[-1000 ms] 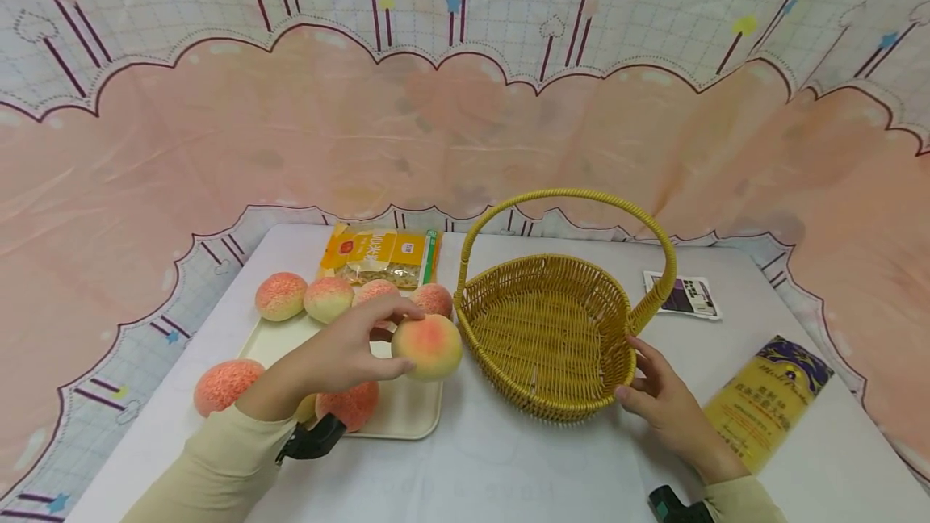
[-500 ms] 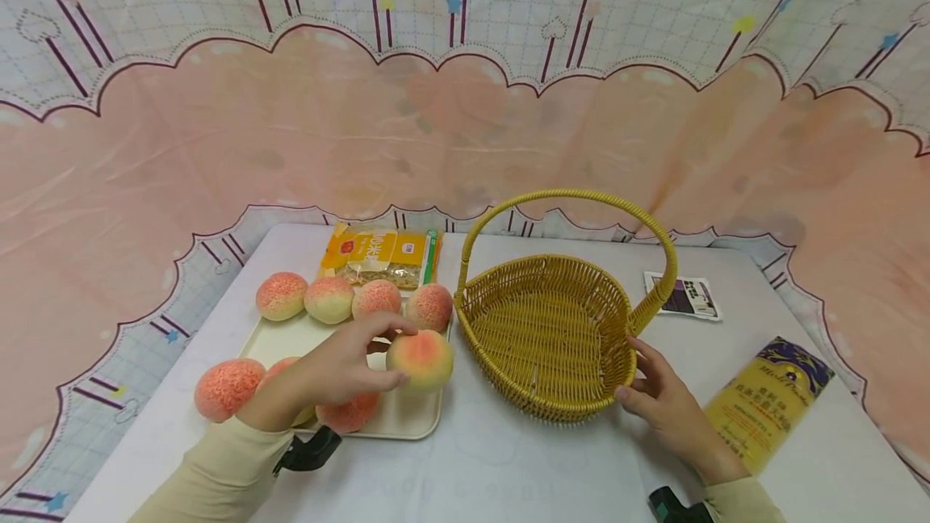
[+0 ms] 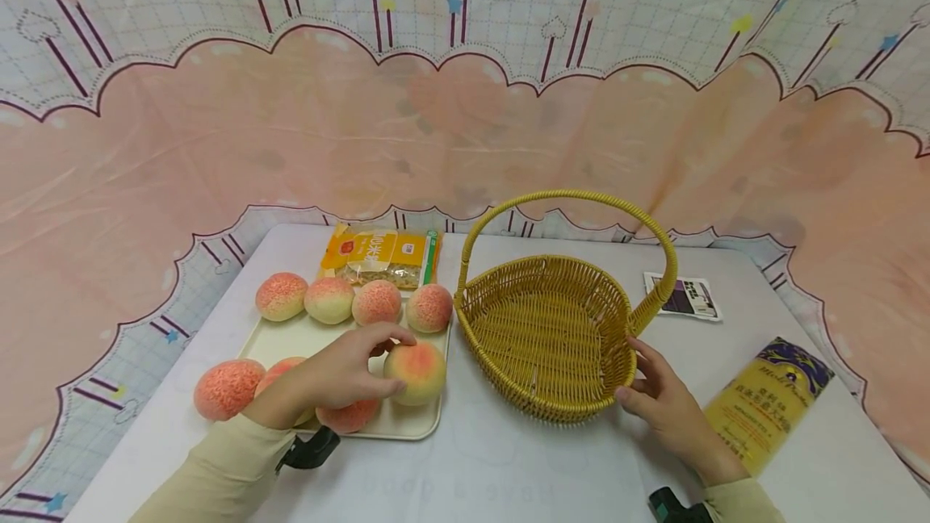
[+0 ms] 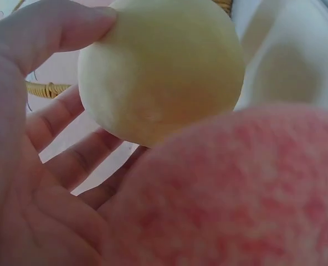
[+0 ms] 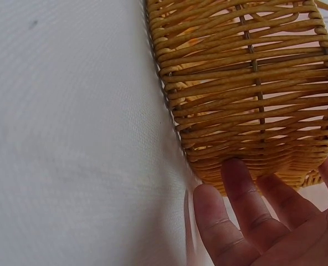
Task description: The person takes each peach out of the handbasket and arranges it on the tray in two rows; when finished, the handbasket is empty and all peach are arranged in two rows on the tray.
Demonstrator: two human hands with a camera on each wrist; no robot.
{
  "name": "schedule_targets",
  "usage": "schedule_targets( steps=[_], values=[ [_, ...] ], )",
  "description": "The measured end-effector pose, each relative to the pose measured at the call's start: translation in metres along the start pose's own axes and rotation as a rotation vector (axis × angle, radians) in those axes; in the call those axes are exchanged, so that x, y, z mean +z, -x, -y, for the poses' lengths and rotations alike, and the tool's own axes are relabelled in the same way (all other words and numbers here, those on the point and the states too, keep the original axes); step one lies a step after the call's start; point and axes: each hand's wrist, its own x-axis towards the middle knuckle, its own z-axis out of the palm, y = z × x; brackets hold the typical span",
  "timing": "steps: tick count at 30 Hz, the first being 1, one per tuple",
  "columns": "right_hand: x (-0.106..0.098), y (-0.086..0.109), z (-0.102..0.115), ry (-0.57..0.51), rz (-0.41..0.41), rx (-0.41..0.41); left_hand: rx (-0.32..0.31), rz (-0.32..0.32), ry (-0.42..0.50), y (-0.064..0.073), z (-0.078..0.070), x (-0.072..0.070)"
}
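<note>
My left hand (image 3: pixel 352 370) holds a yellow peach with a red blush (image 3: pixel 415 373) between thumb and fingers, over the right part of a cream tray (image 3: pixel 283 340). In the left wrist view the thumb lies on the pale peach (image 4: pixel 164 66), with a blurred red peach (image 4: pixel 236 194) close in front. Under and beside the left forearm are more peaches, one red peach (image 3: pixel 349 416) near the tray's front edge. With my right hand (image 3: pixel 664 398) I grip the right rim of a yellow woven basket (image 3: pixel 548 329); in the right wrist view, fingertips touch its side.
Several peaches (image 3: pixel 329 300) line the tray's back edge, and another red peach (image 3: pixel 227 390) sits at its left. Behind them lies an orange food bag (image 3: pixel 381 255). A small white-and-purple packet (image 3: pixel 683 295) and a gold packet (image 3: pixel 770 402) lie right of the basket.
My left hand has carried the peach down and slightly left, away from the basket and over the tray. The right hand and the basket have stayed put.
</note>
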Motion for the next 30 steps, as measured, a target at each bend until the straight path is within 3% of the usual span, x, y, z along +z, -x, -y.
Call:
schedule_targets(
  steps=[30],
  values=[
    [0.0003,0.0010,0.0017,0.006,0.003,0.001,-0.117,0.117,-0.022,-0.0038,0.0092,0.0005]
  ],
)
